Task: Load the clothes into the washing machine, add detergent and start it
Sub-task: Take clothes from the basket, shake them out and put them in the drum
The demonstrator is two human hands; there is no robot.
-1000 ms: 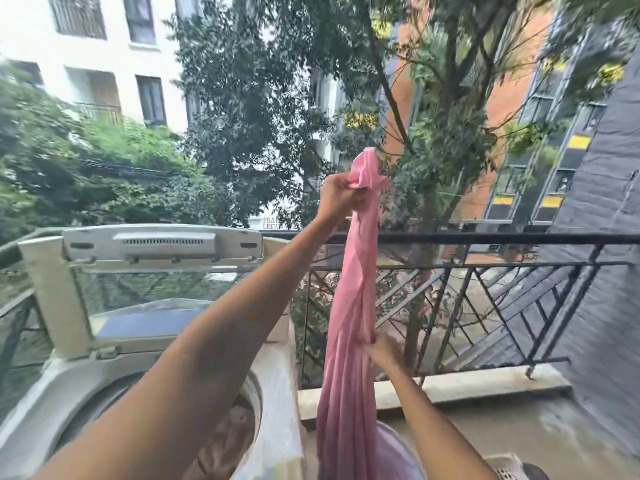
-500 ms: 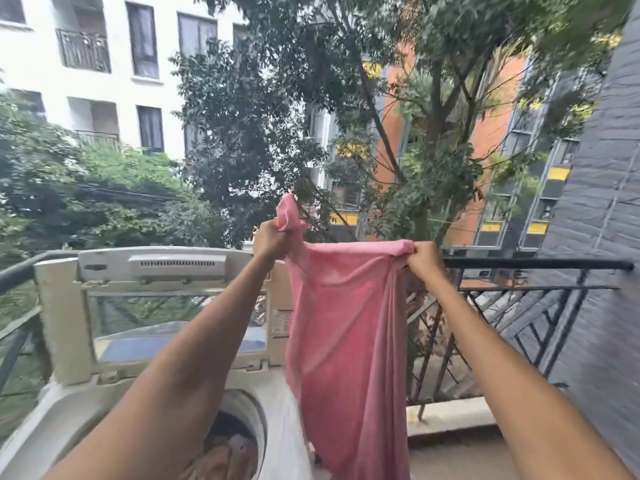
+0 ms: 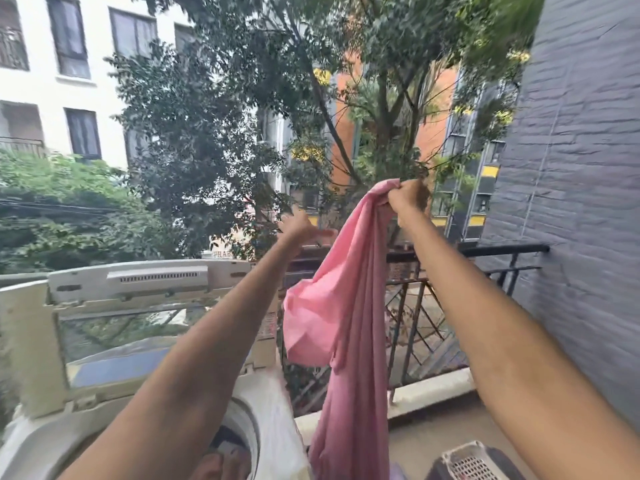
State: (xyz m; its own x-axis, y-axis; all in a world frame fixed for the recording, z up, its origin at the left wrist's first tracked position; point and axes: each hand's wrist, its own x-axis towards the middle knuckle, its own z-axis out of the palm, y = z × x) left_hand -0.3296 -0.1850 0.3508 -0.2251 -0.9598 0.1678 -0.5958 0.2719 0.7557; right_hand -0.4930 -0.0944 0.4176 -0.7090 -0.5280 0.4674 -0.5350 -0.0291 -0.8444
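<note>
released now by the left hand, which held one top corner half a second ago: hangs free with fingers spread and relaxed, just beside the cloth, holding nothing. raised higher than before, the right hand, fingers curled tight round the bunched top edge of the pink cloth. no longer stretched flat between two hands, so folded into long soft pleats, with one loose corner bulging out to the left.

hangs from the right hand down past the bottom of the view, to the right of the washing machine, not yet inside the drum.

for a good step, probably: swing the cloth leftward over the round opening, take the hanging middle with the free left hand, lower in loose folds and not in one tight ball, so that the water can pass. long fabric; lower end could catch on the rim or fall outside, so better to feed from below first.

thin, light woven fabric, matte, drapes easily, darker pink toward the lower end, maybe damp, cannot tell. smooth pale plastic on the machine body, with the lid standing upright and its window see-through. some clothes already visible in the drum. black metal railing behind, thin bars with rust tones. perforated plastic basket at the bottom right. grey brick wall, rough and ribbed.
</note>
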